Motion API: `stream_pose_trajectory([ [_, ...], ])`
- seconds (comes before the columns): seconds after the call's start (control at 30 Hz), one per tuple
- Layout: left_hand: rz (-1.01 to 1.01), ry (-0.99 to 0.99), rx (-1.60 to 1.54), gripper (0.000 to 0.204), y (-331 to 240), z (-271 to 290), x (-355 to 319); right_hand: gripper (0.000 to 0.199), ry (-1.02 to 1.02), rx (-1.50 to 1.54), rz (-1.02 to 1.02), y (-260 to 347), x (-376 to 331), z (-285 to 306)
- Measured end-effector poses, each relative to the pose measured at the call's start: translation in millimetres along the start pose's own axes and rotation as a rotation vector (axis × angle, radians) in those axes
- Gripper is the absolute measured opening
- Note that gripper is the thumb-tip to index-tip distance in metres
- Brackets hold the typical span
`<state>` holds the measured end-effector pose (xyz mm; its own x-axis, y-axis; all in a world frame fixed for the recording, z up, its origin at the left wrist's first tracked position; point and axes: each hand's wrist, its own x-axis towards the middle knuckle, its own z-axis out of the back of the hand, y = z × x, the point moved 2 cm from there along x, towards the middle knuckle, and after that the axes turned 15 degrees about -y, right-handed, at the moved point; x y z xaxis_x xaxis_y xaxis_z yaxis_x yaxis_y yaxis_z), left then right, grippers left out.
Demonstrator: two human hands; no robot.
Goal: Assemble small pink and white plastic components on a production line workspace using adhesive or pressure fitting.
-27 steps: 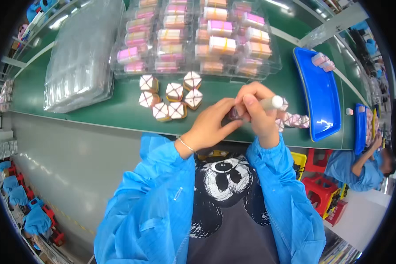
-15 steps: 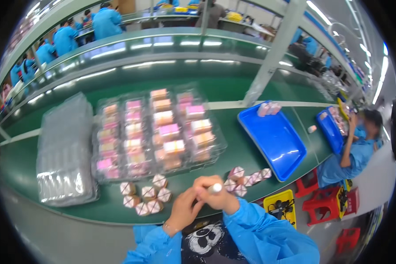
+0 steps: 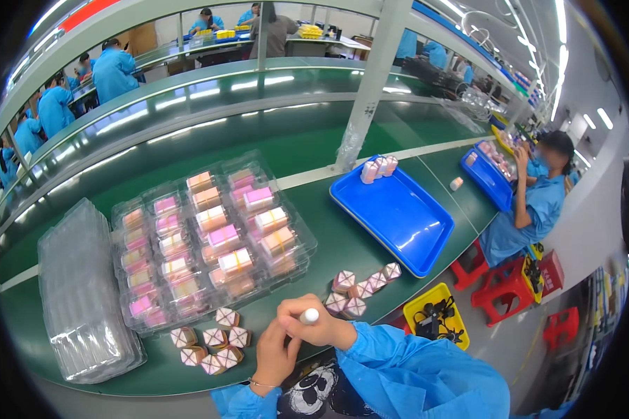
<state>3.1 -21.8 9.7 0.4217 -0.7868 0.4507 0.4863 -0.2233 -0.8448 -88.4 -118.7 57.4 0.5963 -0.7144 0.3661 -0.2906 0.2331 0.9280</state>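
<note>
My right hand [image 3: 323, 325] is closed around a white, round-ended, pen-like stick [image 3: 309, 316], whose end points up. Against it, my left hand [image 3: 275, 351] has bent fingers meeting the right fingers; anything pinched there is hidden. Several small blocks [image 3: 215, 339] with crossed dark lines on their tops lie left of my hands. More such blocks [image 3: 355, 307] sit close by on the right. Beyond the hands, clear plastic trays [image 3: 302, 246] hold rows of pink, orange and white blocks [image 3: 235, 261], some with yellow bands.
A stack of clear trays [image 3: 80, 293] stands at left on the green bench [image 3: 328, 251]. A blue tray [image 3: 405, 218] at right holds a few blocks [image 3: 379, 169]. A metal post [image 3: 372, 91] rises behind it. At far right a co-worker [image 3: 534, 195] sits near red stools [image 3: 503, 297].
The whole view has turned, so the bench appears more slanted and its contents shifted. My hands stay together, with the white stick still in the right one.
</note>
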Motion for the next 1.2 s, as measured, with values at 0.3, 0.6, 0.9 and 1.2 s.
stream_pose_trajectory([
  [0.3, -0.022, -0.024, 0.025, 0.026, 0.7, -2.5, -2.2, 0.02, -0.041, 0.025, -0.01, 1.4, -1.4, -1.9],
  [0.6, 0.022, -0.009, -0.004, 0.024, 2.7, -2.2, -4.8, 0.022, -0.038, 0.004, -0.003, -0.8, -3.7, -2.3],
  [0.9, 0.026, -0.008, -0.008, 0.028, -1.6, -0.5, 0.1, 0.025, -0.007, 0.007, 0.016, -1.3, -0.1, 0.4],
  [1.2, -0.099, 0.046, 0.112, 0.06, 5.0, -1.4, 0.7, 0.019, -0.173, 0.294, -0.083, -3.5, -5.5, 10.4],
])
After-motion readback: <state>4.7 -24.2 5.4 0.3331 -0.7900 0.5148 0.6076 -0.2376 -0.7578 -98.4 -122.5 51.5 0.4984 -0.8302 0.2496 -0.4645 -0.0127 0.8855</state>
